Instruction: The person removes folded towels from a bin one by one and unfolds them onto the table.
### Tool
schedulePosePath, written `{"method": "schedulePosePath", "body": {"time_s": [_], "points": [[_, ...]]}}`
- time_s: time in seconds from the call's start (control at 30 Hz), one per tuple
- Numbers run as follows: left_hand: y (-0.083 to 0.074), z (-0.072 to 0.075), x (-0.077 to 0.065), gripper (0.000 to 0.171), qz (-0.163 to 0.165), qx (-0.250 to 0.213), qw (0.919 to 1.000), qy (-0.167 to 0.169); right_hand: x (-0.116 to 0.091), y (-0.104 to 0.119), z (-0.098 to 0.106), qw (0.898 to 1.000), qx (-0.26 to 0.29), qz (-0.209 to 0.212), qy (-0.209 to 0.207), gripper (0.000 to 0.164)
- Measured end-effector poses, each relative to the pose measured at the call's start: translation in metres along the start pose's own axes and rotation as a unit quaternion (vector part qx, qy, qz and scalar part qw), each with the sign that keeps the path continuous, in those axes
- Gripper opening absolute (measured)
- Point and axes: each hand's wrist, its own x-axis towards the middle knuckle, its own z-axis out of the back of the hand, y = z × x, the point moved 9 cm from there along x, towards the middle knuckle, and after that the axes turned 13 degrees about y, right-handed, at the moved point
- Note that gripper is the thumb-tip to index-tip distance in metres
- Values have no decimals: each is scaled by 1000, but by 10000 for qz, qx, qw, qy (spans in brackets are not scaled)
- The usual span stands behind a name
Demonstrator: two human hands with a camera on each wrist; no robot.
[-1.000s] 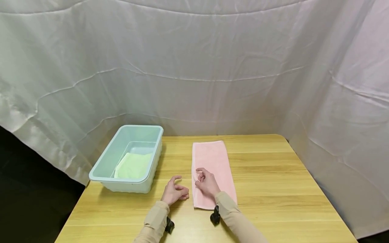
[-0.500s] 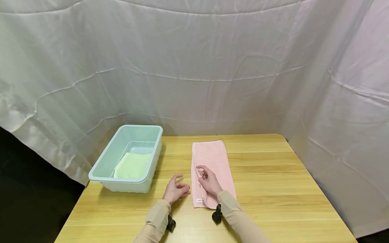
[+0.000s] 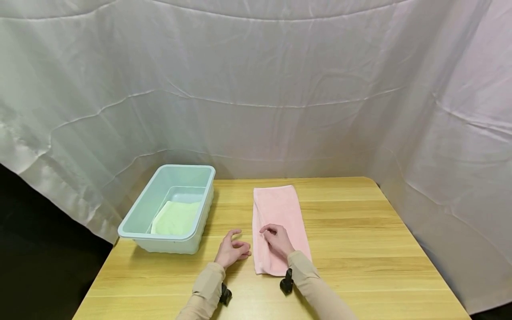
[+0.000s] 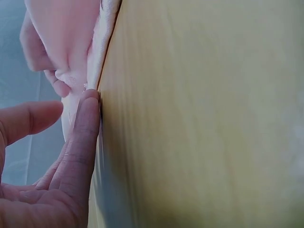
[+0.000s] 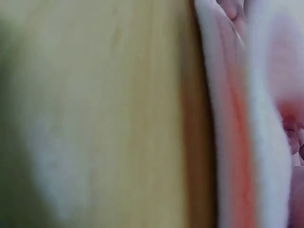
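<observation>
A long pink towel (image 3: 278,204), folded in layers with pale edging, lies on the wooden table at centre. Its upper layer is pinched near the left edge by my right hand (image 3: 278,242), and the cloth puckers below the fingers. The left wrist view shows this grip too, with the towel (image 4: 71,28) bunched at those fingertips. My left hand (image 3: 232,252) rests just left of the towel, thumb apart from the fingers, holding nothing. Its fingertips (image 4: 89,97) are right at the towel's edge. Blurred towel layers (image 5: 270,142) fill the right side of the right wrist view.
A light blue plastic bin (image 3: 166,238) stands at the table's left, with a folded pale green cloth (image 3: 176,218) inside. Grey curtains (image 3: 276,89) hang behind and along the sides. The wooden table (image 3: 360,249) extends to the right.
My right hand raised the towel's upper layer, baring a white label half a second ago. Now the hand is slightly lower and the label is covered again. The left hand shifted slightly right.
</observation>
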Motion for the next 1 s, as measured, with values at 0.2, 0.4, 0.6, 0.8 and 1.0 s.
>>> {"method": "schedulePosePath", "body": {"time_s": [0.2, 0.4, 0.6, 0.8, 1.0], "points": [[-3, -1, 4, 61, -173, 119, 9997, -79, -1, -4, 1, 9995, 262, -88, -154, 13], [-9, -8, 13, 53, -436, 317, 9985, 12, -1, -6, 4, 9963, 796, -137, -282, 32], [-11, -21, 25, 52, -656, 164, 9966, 478, -3, 1, 13, 9976, 279, -421, -468, 26], [-5, -32, 36, 52, -427, -452, 9953, 747, -6, 1, 23, 9958, 190, -654, -610, 18], [-3, -34, 43, 54, -200, -554, 9957, 721, -8, -5, 33, 9930, 475, -874, -639, 21]]}}
